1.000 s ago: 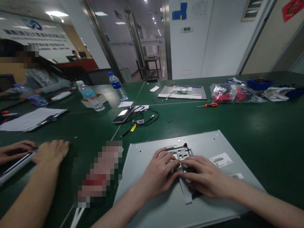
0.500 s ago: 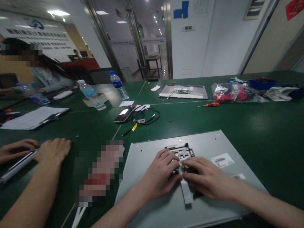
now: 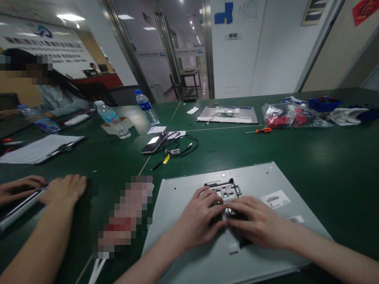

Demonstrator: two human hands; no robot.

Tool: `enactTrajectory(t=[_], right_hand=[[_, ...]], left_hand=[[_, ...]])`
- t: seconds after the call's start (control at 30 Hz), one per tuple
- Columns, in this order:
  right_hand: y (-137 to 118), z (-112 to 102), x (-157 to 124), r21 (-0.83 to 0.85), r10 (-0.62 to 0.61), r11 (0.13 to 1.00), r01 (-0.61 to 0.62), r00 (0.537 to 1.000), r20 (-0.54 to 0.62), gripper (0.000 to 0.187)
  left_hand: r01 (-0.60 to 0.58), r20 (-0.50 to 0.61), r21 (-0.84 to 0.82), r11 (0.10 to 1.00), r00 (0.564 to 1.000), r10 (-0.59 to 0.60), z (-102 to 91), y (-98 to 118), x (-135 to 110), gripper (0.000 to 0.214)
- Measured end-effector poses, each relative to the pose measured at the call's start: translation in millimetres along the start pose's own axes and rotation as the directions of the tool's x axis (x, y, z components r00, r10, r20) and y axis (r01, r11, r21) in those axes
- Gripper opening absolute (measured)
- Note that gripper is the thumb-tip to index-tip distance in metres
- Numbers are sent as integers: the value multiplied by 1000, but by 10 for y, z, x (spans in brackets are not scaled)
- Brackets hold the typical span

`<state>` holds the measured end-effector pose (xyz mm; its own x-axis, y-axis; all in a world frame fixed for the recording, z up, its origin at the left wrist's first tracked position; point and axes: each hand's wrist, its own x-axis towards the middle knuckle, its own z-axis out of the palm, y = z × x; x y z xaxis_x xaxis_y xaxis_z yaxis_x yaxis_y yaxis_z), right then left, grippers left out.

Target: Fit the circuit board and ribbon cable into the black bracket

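Note:
A flat silver-grey metal panel (image 3: 183, 193), which looks like the back of a display, lies on the green table in front of me. Near its middle are a cut-out bracket area (image 3: 229, 191) and a black cable. Both my hands meet just below that area. My left hand (image 3: 199, 219) has thumb and fingers pinched together from the left. From the right, my right hand (image 3: 257, 221) closes its fingers at the same spot. What they pinch is hidden by the fingers. A pale flat ribbon-like strip (image 3: 232, 241) runs down from under the fingertips.
At left, another person's hands (image 3: 63, 190) hold a silver bar (image 3: 20, 209). A blurred-out power strip (image 3: 126, 213) lies beside the panel. Beyond are a phone (image 3: 154, 142), a coiled cable (image 3: 189, 152), bottles (image 3: 146, 107), an orange screwdriver (image 3: 263, 130) and a second panel (image 3: 204, 114).
My hands stay together at the same spot, with fingers shifting slightly closer over it. The pale strip's lower end looks a little flatter on the panel. The whole view has shifted slightly.

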<state>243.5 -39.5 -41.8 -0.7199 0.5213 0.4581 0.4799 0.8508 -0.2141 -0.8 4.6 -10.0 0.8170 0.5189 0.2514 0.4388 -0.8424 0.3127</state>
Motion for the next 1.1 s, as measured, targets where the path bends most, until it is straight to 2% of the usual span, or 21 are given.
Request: enactTrajectory(t=[0.23, 0.43, 0.57, 0.83, 1.1], right_hand=[[8, -7, -20, 39, 23, 999, -23, 1000, 14, 35], [37, -18, -41, 96, 34, 995, -37, 999, 30, 21], [53, -6, -63, 99, 35, 994, -39, 998, 43, 21], [35, 21, -76, 87, -2, 996, 2, 1000, -2, 15], [15, -33, -53, 48, 34, 998, -35, 999, 5, 32]], left_hand=[[-4, 11, 14, 1000, 1000, 4, 4, -1, 1, 30], [11, 55, 20, 1000, 998, -12, -8, 7, -1, 31], [21, 63, 29, 999, 998, -23, 5, 1, -2, 31], [27, 58, 49, 998, 998, -30, -15, 4, -15, 37], [4, 63, 31, 1000, 998, -6, -27, 4, 1, 47]])
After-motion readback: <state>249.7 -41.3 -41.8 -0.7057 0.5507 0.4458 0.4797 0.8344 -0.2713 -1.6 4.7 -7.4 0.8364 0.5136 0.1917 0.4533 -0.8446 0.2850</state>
